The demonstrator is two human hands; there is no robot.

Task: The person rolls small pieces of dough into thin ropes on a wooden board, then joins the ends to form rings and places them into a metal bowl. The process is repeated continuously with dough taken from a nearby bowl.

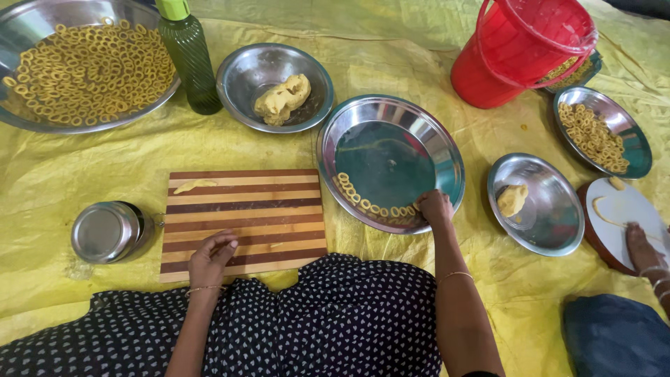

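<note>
My left hand (211, 257) rests on the near edge of a striped wooden board (244, 220), fingers curled, with nothing visible in it. A small strip of yellow dough (195, 185) lies at the board's far left corner. My right hand (434, 207) reaches into the near rim of a wide steel plate (412, 132), fingers bunched at a row of small dough rings (370, 204) lined along that rim. Whether the fingers pinch a ring is hidden. A steel bowl (244, 77) holding a lump of dough (282, 98) stands beyond the board.
A big steel basin of rings (87, 70) and a green bottle (190, 59) stand far left. A small steel tin (108, 232) lies left of the board. A red bucket (523, 49), two steel bowls (551, 223) (628, 132) and another person's hand (642, 251) on a white board sit right.
</note>
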